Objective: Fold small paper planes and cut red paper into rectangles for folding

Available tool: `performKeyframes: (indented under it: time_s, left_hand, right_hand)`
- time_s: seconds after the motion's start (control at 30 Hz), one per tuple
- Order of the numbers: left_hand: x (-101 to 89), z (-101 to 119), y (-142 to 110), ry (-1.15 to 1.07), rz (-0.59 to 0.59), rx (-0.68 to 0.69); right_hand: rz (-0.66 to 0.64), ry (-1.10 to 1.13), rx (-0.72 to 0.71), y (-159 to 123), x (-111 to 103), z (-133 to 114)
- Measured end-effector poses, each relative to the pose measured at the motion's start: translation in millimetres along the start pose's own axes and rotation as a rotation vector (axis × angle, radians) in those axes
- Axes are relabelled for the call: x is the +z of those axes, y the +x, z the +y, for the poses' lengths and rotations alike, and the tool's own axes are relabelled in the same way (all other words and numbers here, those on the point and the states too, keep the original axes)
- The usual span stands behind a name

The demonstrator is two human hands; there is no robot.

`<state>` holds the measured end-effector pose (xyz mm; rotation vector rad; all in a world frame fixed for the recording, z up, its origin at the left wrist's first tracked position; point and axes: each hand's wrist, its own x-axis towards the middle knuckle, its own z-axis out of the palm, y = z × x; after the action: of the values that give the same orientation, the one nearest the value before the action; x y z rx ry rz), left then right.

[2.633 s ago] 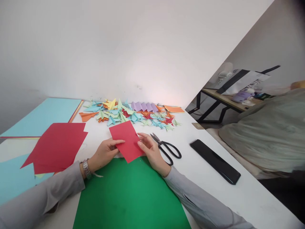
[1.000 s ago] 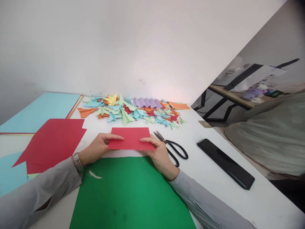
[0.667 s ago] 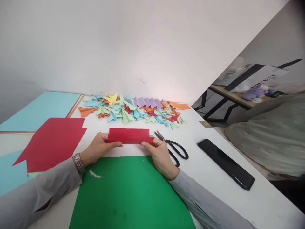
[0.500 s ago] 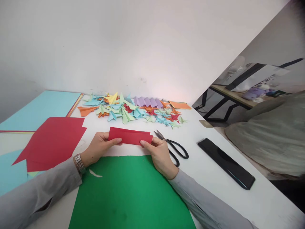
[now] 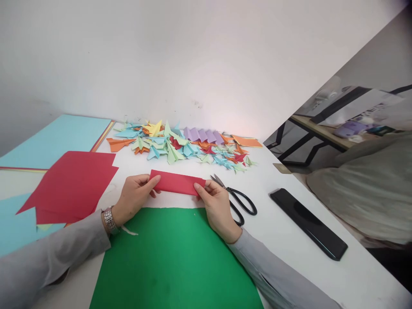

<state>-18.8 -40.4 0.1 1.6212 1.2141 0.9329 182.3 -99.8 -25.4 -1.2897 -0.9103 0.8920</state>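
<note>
A folded strip of red paper (image 5: 178,183) is held up between my two hands, above the table just beyond a large green sheet (image 5: 177,257). My left hand (image 5: 137,195) pinches its left end, thumb on the front face. At the right end, my right hand (image 5: 217,204) grips it the same way, the other fingers behind the paper. Black-handled scissors (image 5: 240,199) lie right beside my right hand, partly hidden by it. To the left of my left hand rest several larger red sheets (image 5: 75,184) on a light blue sheet (image 5: 14,223).
A heap of folded paper shapes (image 5: 174,146) lies along the wall, with a purple pleated paper (image 5: 204,136) and orange paper (image 5: 247,141). Stacked coloured sheets (image 5: 58,139) sit at the back left. A long black object (image 5: 309,223) lies at right, near a person's sleeve (image 5: 360,184).
The red strip now shows a flatter front, its overlapping layers less visible. My left thumb has shifted up to the strip's upper left corner. The view has turned slightly.
</note>
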Motion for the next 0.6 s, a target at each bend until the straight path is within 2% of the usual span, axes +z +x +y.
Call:
performKeyframes:
  time_s: [0.1,0.17,0.3,0.37,0.4,0.43,0.47,0.6]
  left_hand:
    - [-0.7,-1,-3,0.181,0.056,0.052]
    - [-0.8,-3,-4,0.273,0.129,0.136]
    - [2.1,-4,-13,0.455,0.319,0.469]
    - [5.6,-2,-23,0.549,0.281,0.643]
    - [7.5,-1,-28,0.588,0.224,0.679]
    - [9.4,0,-33,0.606,0.189,0.676]
    - [10.8,1,-37,0.593,0.177,0.613]
    - [10.5,-3,-37,0.450,0.125,0.171]
  right_hand:
    - [0.018,-0.145,-0.036,0,-2,0]
    - [0.013,-0.241,-0.061,0,-3,1]
    - [-0.038,-0.351,-0.058,0,-6,3]
    - [-0.045,-0.368,-0.040,0,-7,3]
    - [-0.047,-0.372,-0.031,0,-7,3]
    - [-0.047,-0.377,-0.026,0,-7,2]
    - [-0.047,-0.384,-0.025,0,-8,0]
    - [-0.058,-0.408,-0.043,-3,-10,-3]
